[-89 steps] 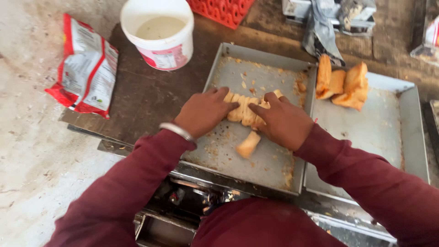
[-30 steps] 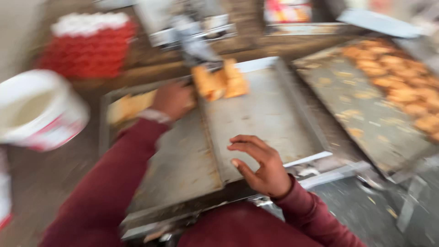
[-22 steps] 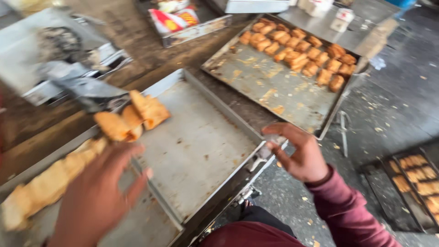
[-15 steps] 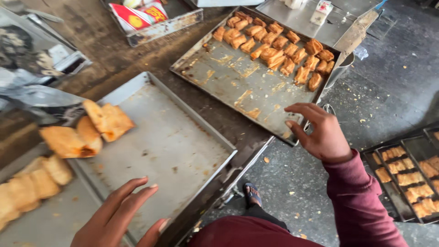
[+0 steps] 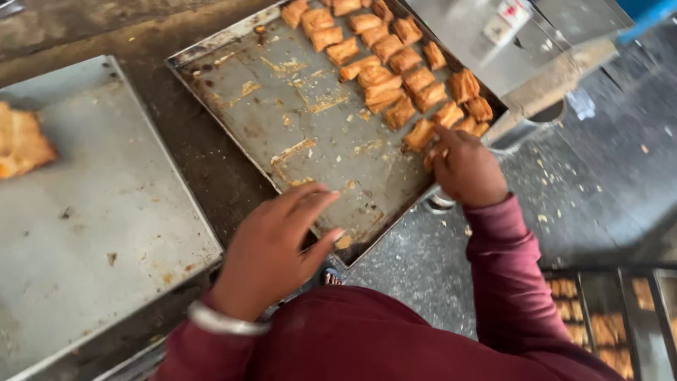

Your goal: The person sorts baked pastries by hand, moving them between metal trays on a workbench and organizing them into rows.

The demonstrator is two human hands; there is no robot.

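Observation:
A greasy metal baking tray (image 5: pixel 282 120) lies tilted across the bench, with several golden pastry pieces (image 5: pixel 395 63) packed in its far right part. My left hand (image 5: pixel 278 243) lies flat on the tray's near edge, fingers spread, holding nothing; a metal bangle (image 5: pixel 218 321) circles its wrist. My right hand (image 5: pixel 465 169) is at the tray's right edge, its fingers curled among the nearest pastries. I cannot tell whether it grips a piece or the rim.
A second, paler tray (image 5: pixel 92 212) sits at the left with a pastry (image 5: pixel 21 141) at its far left edge. A metal box (image 5: pixel 508 35) stands beyond the right tray. Low trays of pastries (image 5: pixel 599 324) rest on the floor at bottom right.
The view has swung from the left trays to the right tray. Both hands left the pastries on the left tray and moved to the right tray's near and right edges.

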